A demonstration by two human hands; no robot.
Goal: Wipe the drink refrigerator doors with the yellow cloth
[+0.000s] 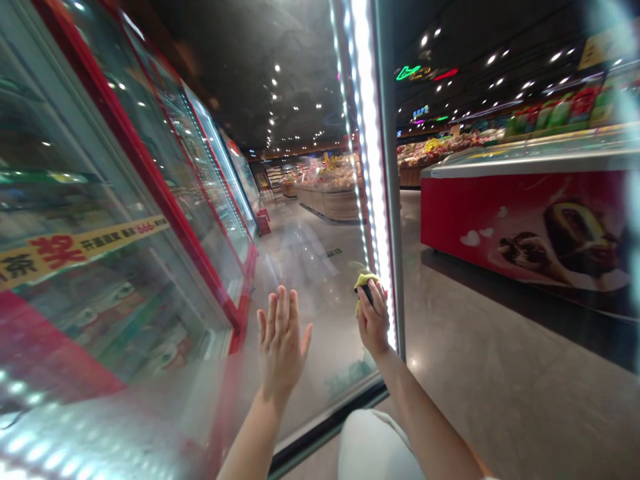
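Cloth (366, 278), yellow and crumpled, pokes from the right hand (374, 317).

In a supermarket, a person's left hand (283, 333) is raised, open and flat, before a glass door (325, 360); whether it touches is unclear. The right hand (374, 323) grips a yellow cloth (367, 278) beside the door's bright light strip (369, 167). Red-framed cabinets (113, 127) line the left; a red chest freezer (460, 217) stands right.
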